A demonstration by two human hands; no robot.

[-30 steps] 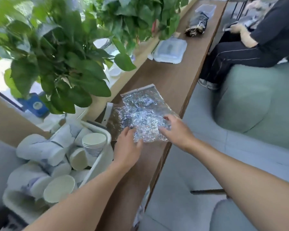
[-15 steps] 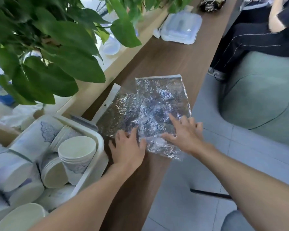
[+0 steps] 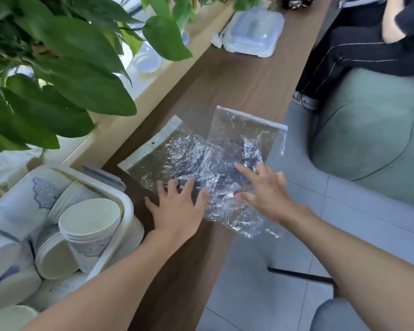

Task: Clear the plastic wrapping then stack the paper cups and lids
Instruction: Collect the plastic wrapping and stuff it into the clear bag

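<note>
Two crinkled clear plastic wrappings (image 3: 208, 158) lie overlapped and flat on the brown wooden counter (image 3: 244, 82). My left hand (image 3: 177, 206) presses its spread fingers on their near left edge. My right hand (image 3: 263, 189) lies flat on the right wrapping with fingers spread. The near right corner of the plastic hangs over the counter's edge. At the left a white tray (image 3: 127, 206) holds several white paper cups (image 3: 89, 223) with blue prints, some stacked, some on their sides.
A leafy green plant (image 3: 58, 68) overhangs the tray and the counter's left side. A clear plastic lidded box (image 3: 251, 34) sits farther along the counter. A person in dark trousers (image 3: 359, 51) sits on a green seat (image 3: 373, 139) at the right. Grey floor tiles lie below the counter's edge.
The view has tilted down and closer. Both hands slid over the plastic, spreading it flatter; the right hand's fingers fanned out. The second wrapping now shows more separately at the left.
</note>
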